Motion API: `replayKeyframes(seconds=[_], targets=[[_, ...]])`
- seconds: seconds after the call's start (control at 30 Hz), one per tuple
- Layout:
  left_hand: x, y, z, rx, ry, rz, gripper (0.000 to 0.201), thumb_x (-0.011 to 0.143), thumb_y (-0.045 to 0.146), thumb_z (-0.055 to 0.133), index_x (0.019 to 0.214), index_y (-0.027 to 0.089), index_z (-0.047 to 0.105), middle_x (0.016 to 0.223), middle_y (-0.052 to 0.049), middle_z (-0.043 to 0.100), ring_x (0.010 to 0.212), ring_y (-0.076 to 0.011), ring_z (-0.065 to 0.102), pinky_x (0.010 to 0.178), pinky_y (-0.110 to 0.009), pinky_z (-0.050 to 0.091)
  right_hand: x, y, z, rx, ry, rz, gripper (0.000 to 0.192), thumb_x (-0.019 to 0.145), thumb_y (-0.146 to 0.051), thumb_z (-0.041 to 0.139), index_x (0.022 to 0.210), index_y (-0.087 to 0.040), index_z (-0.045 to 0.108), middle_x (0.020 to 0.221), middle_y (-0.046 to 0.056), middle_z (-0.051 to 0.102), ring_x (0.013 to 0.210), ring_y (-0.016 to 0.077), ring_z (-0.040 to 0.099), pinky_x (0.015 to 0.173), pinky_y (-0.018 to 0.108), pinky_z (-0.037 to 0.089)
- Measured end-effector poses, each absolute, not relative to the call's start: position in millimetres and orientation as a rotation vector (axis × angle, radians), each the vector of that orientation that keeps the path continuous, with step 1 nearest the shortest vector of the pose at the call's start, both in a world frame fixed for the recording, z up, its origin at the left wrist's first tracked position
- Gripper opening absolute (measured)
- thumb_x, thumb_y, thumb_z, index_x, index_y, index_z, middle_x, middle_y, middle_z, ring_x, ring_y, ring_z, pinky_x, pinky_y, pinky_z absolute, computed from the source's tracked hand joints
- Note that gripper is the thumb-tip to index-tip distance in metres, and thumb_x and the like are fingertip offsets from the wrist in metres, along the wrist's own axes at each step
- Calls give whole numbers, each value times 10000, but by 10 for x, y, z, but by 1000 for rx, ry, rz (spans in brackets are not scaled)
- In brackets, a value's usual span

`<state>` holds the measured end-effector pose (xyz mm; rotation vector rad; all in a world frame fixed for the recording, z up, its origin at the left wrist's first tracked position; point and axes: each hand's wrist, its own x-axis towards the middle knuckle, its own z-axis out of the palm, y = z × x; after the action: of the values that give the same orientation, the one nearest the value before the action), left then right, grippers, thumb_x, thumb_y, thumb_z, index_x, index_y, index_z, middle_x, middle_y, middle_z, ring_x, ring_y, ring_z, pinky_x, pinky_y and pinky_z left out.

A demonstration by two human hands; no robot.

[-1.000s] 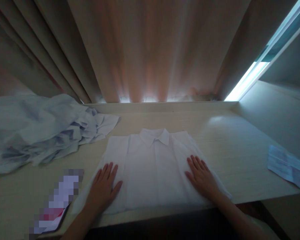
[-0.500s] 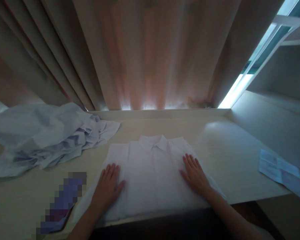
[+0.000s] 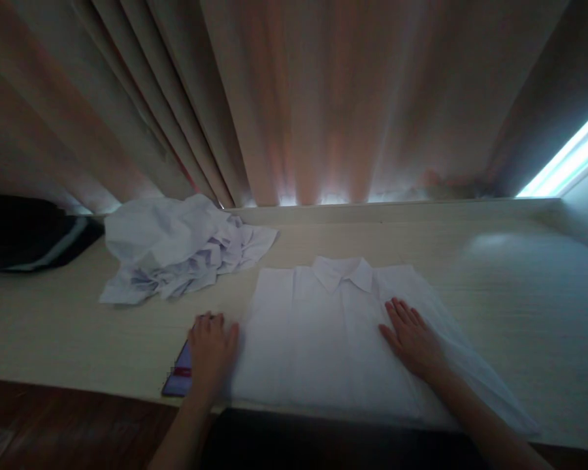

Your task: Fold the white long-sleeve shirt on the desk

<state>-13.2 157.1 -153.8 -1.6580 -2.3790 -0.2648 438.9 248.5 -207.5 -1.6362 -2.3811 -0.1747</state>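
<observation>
Right fingers outstretched on one shirt; left fingers over one phone, grip unclear.

Dim; white light glares from a gap past two o'clock, glows through the curtain at twelve, hazes the bench at three; focus is soft.

The right hand lies flat on a white shirt; the left hand perhaps touches a phone.
</observation>
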Motion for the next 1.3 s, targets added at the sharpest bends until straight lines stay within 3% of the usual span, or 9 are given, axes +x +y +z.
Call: replayKeyframes(seconds=[0.1,0.23,0.53,0.7,0.93,1.3], targets=[[-421,1371,-1476,-1542,-2495,-100,570,880,489,273,1202,74,494,1307,-257,443,1259,-407,361,949,-602,336,4363,2477,-2051,-1663,-2363,-162,633,905,-517,291,1363,-93,397,1442,163,351,1361,272,241,1099,475,240],[-501,1356,-1536,-1502,-2498,-29,501,871,469,322,1169,123,529,1304,-209,462,1245,-374,386,964,-577,328,4339,2475,-2044,-1712,-2362,-144,653,903,-519,274,1365,-74,395,1448,164,340,1362,268,237,1110,459,212],[367,1849,-1773,-1974,-2084,-259,499,889,433,318,1248,141,502,1374,-165,439,1322,-303,328,1086,-485,248,4343,2491,-2049,-1755,-2393,-118,666,898,-524,274,1377,-74,379,1459,155,323,1371,261,211,1120,436,171],[510,1993,-1986,-2061,-2098,-219,567,876,471,313,1329,151,433,1390,-180,423,1319,-312,335,1076,-510,249,4317,2467,-1980,-1815,-2409,-72,648,901,-498,288,1393,-82,354,1472,152,297,1370,270,213,1114,437,176],[534,1964,-1918,-2035,-2089,-131,589,878,465,283,1371,155,372,1408,-168,406,1322,-306,335,1088,-498,216,4323,2455,-1946,-1837,-2394,-33,642,893,-491,309,1396,-95,352,1482,148,271,1367,278,219,1114,440,172],[524,1981,-1917,-2044,-2107,-159,578,864,463,321,1324,135,443,1393,-198,415,1320,-334,327,1073,-525,222,4336,2477,-1988,-1824,-2407,-14,672,883,-512,327,1392,-74,356,1474,170,277,1367,297,211,1112,463,177]])
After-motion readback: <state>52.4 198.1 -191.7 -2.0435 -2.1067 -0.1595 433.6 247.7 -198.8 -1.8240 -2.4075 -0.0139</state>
